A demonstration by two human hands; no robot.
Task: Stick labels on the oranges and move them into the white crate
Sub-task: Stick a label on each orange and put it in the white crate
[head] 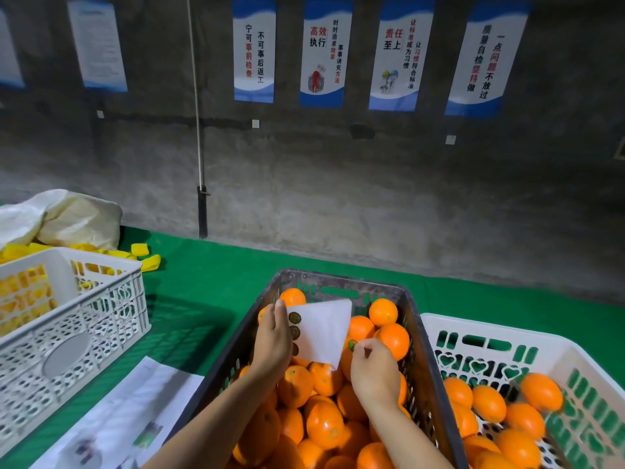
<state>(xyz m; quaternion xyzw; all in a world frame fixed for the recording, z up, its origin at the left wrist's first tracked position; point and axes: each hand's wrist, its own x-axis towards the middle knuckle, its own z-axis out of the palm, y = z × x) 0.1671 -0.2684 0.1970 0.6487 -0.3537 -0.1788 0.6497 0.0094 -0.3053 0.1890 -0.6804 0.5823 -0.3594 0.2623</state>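
Note:
A dark crate point(341, 286) in the middle holds several oranges point(392, 338). Above it my left hand point(272, 343) grips a white label sheet point(324, 328) by its left edge; a few round stickers point(294, 317) remain along that edge. My right hand point(373, 367), just right of the sheet's lower corner, pinches a small green label point(353, 343) between thumb and finger. The white crate point(507, 336) at the right contains several oranges point(541, 391).
Another white crate point(101, 309) with yellow items stands at the left on the green table point(209, 286). Printed papers point(128, 414) lie at the front left. White sacks point(67, 214) and yellow pieces sit at the back left. A concrete wall with posters is behind.

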